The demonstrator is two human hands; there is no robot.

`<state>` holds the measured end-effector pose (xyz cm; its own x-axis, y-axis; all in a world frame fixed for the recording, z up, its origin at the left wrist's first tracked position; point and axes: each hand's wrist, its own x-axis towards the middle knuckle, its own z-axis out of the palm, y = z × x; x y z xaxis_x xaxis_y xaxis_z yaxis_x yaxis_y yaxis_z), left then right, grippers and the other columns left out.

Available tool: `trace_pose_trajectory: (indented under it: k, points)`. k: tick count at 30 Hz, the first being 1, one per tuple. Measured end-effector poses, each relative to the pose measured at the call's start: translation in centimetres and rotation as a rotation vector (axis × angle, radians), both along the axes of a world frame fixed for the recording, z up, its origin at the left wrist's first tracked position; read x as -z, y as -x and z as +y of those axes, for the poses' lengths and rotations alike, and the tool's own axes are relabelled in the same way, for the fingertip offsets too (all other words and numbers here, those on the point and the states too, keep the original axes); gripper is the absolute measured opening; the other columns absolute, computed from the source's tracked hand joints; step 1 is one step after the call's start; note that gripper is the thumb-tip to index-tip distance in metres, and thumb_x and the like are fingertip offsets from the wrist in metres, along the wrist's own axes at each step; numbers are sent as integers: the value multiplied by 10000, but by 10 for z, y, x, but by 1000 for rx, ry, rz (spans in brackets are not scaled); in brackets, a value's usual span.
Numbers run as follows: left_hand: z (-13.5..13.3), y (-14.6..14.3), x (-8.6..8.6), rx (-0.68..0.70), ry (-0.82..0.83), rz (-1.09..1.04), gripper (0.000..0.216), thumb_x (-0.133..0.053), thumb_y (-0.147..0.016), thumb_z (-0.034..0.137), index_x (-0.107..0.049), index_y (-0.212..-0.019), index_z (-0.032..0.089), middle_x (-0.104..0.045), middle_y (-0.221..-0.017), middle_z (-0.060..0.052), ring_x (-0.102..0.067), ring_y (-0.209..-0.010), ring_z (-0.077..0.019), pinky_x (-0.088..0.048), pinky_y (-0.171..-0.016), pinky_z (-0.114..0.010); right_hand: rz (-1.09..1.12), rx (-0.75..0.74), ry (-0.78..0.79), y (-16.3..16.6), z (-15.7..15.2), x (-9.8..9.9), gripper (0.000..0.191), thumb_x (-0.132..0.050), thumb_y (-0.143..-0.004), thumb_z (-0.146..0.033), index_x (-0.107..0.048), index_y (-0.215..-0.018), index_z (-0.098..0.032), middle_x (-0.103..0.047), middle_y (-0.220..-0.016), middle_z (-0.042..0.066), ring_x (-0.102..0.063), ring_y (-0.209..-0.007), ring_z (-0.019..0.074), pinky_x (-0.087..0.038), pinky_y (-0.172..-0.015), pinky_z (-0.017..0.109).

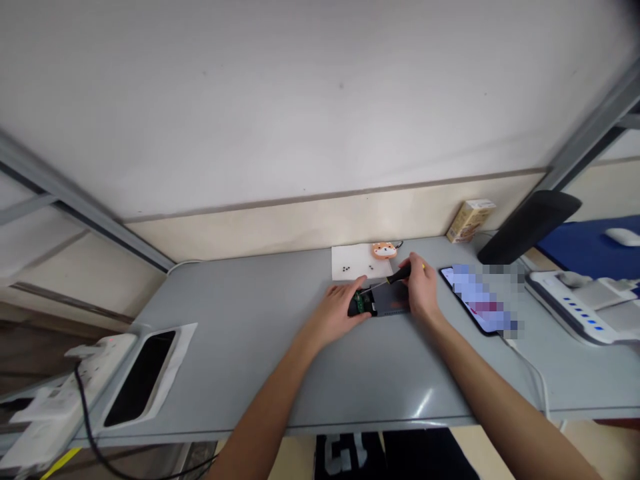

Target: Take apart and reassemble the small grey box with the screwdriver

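Observation:
A flat dark device (pixel 393 300) lies on the grey desk, with a green circuit board (pixel 359 301) exposed at its left end. My left hand (pixel 340 310) clasps that end, fingers along the far edge and thumb along the near edge. In my right hand (pixel 423 288) is a screwdriver (pixel 399 274) with a black handle. Its thin shaft slants down to the left, and the tip is over the exposed board; whether it touches a screw is too small to tell. Beyond the device, several tiny dark screws (pixel 346 269) sit on white paper (pixel 356 255).
An orange animal-face case (pixel 384 251) rests on the paper. To the right are a lit phone (pixel 477 300) with a cable, a charging strip (pixel 575 307), a small carton (pixel 470 221) and a black upright object (pixel 530 227). Another phone (pixel 141 379) and a power strip (pixel 95 373) lie left.

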<state>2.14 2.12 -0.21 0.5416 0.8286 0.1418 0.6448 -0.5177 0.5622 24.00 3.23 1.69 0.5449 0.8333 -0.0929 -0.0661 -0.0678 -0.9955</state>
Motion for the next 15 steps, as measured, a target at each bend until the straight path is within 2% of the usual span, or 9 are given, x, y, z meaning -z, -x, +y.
trace_pose_trajectory:
  k: [6,12,15]
  points:
    - [2,0,-4,53,-46,-22,798,-744,-906,327,-302,-1569,365,-557,-1492,-44,-522,-1361,-264,-368,-1176,-461,20,80,58,-15,7,0,399,-513,-882,-586,-642,-800,-218,-519,-659,-14,-493,-554,157,-388,-399,262]
    - [2,-4,-12,-3,-50,-77,746,-783,-868,334,-394,-1505,333,-635,-1375,-49,-569,-1297,-258,-333,-1195,-469,75,98,-21,-24,15,5,414,-521,-900,-575,-636,-758,-203,-521,-647,-22,-454,-552,136,-401,-483,275]
    - [-7,-11,-19,34,-124,-115,686,-788,-860,351,-443,-1451,314,-639,-1365,-51,-578,-1281,-252,-316,-1201,-466,121,97,-47,-25,18,8,420,-531,-896,-579,-622,-746,-198,-497,-610,-36,-420,-505,124,-369,-482,278]
